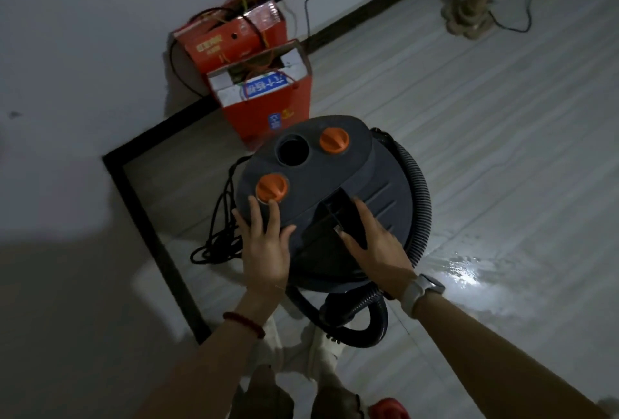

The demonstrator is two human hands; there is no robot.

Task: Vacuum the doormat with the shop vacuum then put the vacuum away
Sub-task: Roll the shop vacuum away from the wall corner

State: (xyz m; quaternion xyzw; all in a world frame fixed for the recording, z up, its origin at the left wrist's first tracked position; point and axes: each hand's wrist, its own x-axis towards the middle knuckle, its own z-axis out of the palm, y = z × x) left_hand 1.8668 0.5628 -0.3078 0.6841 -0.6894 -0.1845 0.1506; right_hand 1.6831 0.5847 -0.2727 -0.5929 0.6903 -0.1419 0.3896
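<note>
Head view: upright shop vacuum (335, 204), 2 flat, open-gripped hands (264, 244) (375, 244) resting on top.

The shop vacuum (331, 204) stands close in a wall corner, with the red bag (268, 107) and red box (231, 40) just behind it and the coiled cord (217, 237) filling the gap on its left. Its hose (415, 191) wraps the right side and loops round the near side. To the right the floor (502, 150) lies open.
</note>
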